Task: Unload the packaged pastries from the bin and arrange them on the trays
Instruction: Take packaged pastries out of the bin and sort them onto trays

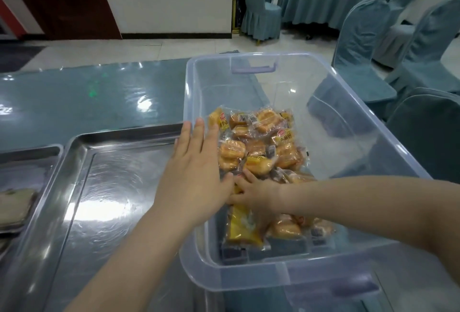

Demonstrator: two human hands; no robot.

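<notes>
Fingers (199,132) flat, left hand (196,175) | right hand (254,194) in bin (348,122) on pastries (261,142)

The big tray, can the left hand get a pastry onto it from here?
Probably yes. The left hand sits at the bin wall beside the big tray, whose bare surface has nothing blocking it.

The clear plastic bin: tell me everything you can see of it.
The bin is a large rectangular tub of clear, slightly bluish plastic with a rolled rim and a moulded handle at each short end. It has no lid on and stands upright on the table, beside the large metal tray. Packaged pastries cover part of its floor; the rest is bare. The left hand lies flat over its left rim, and the right hand reaches in among the packs.
</notes>
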